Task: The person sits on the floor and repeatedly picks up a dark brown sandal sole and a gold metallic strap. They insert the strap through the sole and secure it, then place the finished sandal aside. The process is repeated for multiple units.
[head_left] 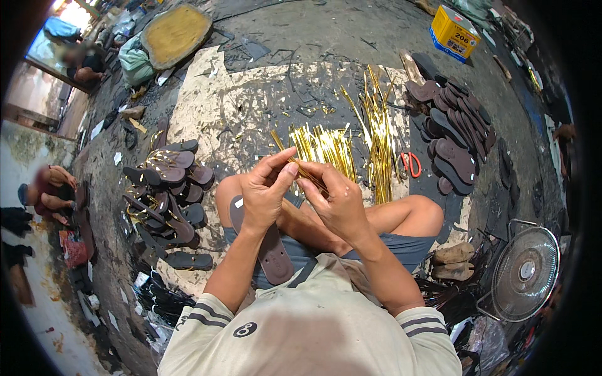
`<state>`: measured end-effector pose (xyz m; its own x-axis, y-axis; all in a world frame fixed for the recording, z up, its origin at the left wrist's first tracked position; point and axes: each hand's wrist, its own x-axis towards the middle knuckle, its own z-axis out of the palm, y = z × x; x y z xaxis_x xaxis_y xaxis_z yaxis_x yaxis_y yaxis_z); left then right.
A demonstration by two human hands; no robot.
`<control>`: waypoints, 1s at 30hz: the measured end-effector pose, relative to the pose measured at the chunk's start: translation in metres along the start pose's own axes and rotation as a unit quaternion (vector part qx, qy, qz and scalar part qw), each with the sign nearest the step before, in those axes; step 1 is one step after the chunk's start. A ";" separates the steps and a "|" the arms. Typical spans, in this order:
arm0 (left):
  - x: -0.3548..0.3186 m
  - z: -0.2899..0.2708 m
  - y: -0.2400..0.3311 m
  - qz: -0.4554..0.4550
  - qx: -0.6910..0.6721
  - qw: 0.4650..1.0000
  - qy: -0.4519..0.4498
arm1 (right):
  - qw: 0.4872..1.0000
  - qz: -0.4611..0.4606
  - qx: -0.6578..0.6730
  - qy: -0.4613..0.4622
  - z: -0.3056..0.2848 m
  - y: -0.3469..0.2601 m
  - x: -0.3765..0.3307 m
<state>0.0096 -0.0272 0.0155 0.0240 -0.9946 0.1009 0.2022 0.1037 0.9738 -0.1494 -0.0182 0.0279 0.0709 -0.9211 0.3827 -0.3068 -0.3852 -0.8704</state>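
Note:
Above my crossed legs, my left hand [266, 188] pinches a thin gold strap [277, 139] between thumb and forefinger. The fingers of my right hand [337, 195] are closed on the same strap, close beside the left. Part of the strap is hidden behind the fingers. A brown sandal sole [274, 255] with small holes lies on my lap, partly under my left wrist. Just beyond my hands, a row of short gold strips [323, 147] is spread on the ground. Longer gold strips [379, 141] lie in a bundle to its right.
Red-handled scissors [412, 165] lie right of the strips. Bare soles [454, 150] are piled at right, strapped sandals [169, 188] at left. A metal fan [527, 269] stands near right. A yellow tin [453, 34] is at far right. Other people sit at far left.

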 end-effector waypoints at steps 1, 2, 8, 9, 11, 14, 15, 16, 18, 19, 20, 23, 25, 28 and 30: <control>-0.001 0.003 0.003 -0.002 0.008 1.000 0.008 | 1.000 0.004 0.000 -0.007 -0.001 0.004 -0.001; -0.003 0.004 0.011 0.011 0.096 0.995 -0.013 | 1.000 0.009 0.000 -0.012 -0.002 0.006 -0.003; -0.030 -0.099 0.019 0.077 0.653 0.752 -0.050 | 0.967 0.024 0.243 -0.076 -0.072 -0.042 -0.018; -0.048 -0.111 0.009 0.050 0.692 0.714 -0.094 | 0.939 -0.065 0.308 -0.137 -0.088 -0.054 -0.021; -0.072 -0.098 0.018 0.069 0.696 0.706 -0.113 | 0.850 -0.220 0.425 -0.220 -0.101 -0.077 -0.009; -0.088 -0.074 0.031 -0.022 0.556 0.825 -0.096 | 0.805 -0.298 0.489 -0.155 -0.096 -0.096 -0.005; -0.093 -0.063 0.037 -0.059 0.438 0.895 -0.064 | 0.805 -0.286 0.483 -0.191 -0.104 -0.098 0.000; -0.097 -0.050 0.044 -0.095 0.313 0.945 -0.030 | 0.804 -0.277 0.475 -0.227 -0.112 -0.100 0.006; -0.103 -0.035 0.043 -0.128 0.127 0.984 0.011 | 0.823 -0.257 0.458 -0.219 -0.118 -0.107 0.000; -0.104 -0.046 0.038 -0.173 0.133 0.976 -0.005 | 0.831 -0.249 0.449 -0.215 -0.119 -0.109 -0.002; -0.102 -0.064 0.033 -0.216 0.143 0.966 -0.022 | 0.804 -0.354 0.452 -0.156 -0.111 -0.104 0.000; -0.083 -0.059 0.032 -0.181 0.133 0.974 0.015 | 0.765 -0.465 0.431 -0.116 -0.084 -0.091 0.006; -0.058 -0.045 0.038 -0.149 0.139 0.979 0.017 | 0.834 -0.287 0.389 -0.264 -0.115 -0.106 -0.003; -0.039 -0.021 0.045 -0.129 0.151 0.979 -0.035 | 0.966 -0.117 0.018 -0.230 -0.104 -0.104 0.002; -0.026 -0.003 0.044 -0.061 0.121 0.988 -0.078 | 0.998 0.000 0.015 -0.056 -0.061 -0.051 -0.010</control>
<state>0.0212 0.0031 0.0554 -0.1406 -0.9900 -0.0088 -0.0458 -0.0024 0.9989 -0.1920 0.0145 0.0875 0.1768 -0.9212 0.3466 -0.2788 -0.3846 -0.8800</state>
